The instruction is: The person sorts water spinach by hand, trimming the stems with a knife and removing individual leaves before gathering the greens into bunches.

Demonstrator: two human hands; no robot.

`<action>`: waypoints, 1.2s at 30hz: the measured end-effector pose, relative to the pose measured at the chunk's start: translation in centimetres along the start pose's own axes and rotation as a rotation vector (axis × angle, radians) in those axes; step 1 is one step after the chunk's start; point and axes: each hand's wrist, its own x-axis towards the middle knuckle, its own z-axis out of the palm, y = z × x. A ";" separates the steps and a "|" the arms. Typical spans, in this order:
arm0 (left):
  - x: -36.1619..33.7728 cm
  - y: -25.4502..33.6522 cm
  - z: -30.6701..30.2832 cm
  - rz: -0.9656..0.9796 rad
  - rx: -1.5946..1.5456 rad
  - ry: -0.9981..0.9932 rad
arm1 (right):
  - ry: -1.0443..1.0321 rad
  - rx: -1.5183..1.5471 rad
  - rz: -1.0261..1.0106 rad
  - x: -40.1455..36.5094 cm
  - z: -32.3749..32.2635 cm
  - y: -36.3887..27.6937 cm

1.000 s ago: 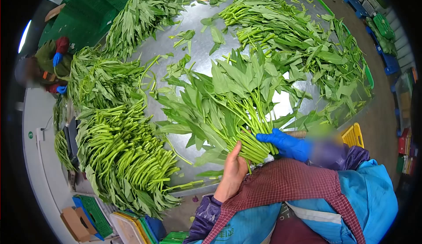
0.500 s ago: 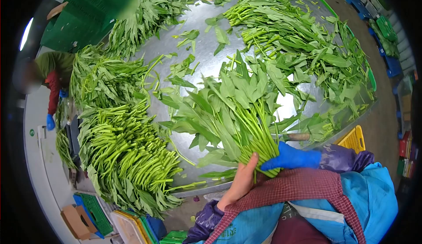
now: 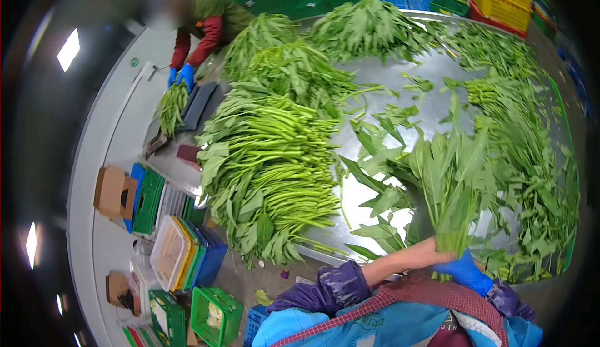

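A bunch of leafy green stems (image 3: 451,184) stands nearly upright at the near edge of the metal table (image 3: 375,84). My bare left hand (image 3: 430,249) is closed around its stem ends from the left. My right hand (image 3: 465,271), in a blue glove, grips the same stem ends from below and the right. The leaves fan upward above both hands.
A large pile of stacked greens (image 3: 269,166) lies left of my hands, with more heaps at the back (image 3: 369,28) and right (image 3: 531,159). Another person (image 3: 200,22) in blue gloves handles greens at the far left. Green, blue and yellow crates (image 3: 187,253) sit on the floor.
The view has swung left, so the bunch and my hands now sit at the lower right. The bunch has been raised from lying flat to nearly upright, both hands still on its stems.
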 end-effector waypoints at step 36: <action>-19.6 19.0 -29.5 -0.376 1.604 0.985 | -0.328 0.005 -0.039 4.8 -2.0 -3.5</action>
